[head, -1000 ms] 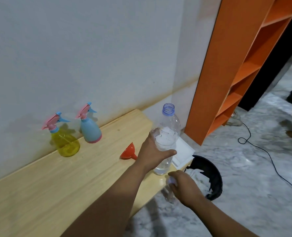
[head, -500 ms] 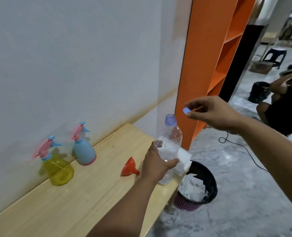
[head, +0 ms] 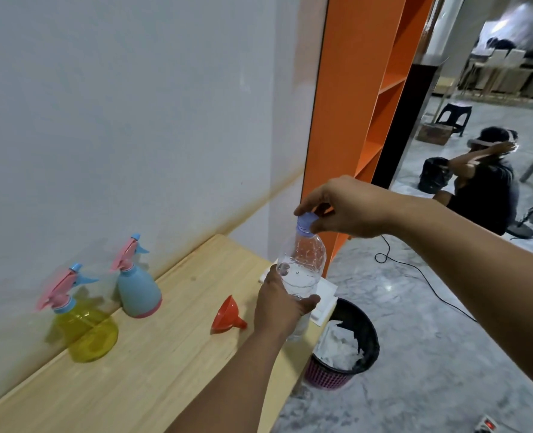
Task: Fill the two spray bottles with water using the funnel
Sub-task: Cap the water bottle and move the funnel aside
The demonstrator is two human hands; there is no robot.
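Observation:
My left hand (head: 282, 303) grips the middle of a clear plastic water bottle (head: 304, 260) standing upright near the right end of the wooden table (head: 153, 370). My right hand (head: 346, 207) pinches the blue cap (head: 305, 220) on the bottle's neck. An orange funnel (head: 227, 315) lies on its side on the table, just left of my left hand. Against the wall stand a yellow spray bottle (head: 84, 329) and a blue spray bottle (head: 138, 287), both with pink and blue trigger heads on.
A black-lined waste basket (head: 345, 351) with white paper stands on the marble floor at the table's right end. White tissue (head: 324, 295) lies behind the bottle. An orange shelf (head: 352, 120) rises by the wall. A person (head: 483, 182) sits on the floor beyond, with a black cable (head: 415, 270) nearby.
My right hand rose from beside the waste basket with the blue cap and brought it down onto the bottle's neck. The left hand kept its hold on the bottle.

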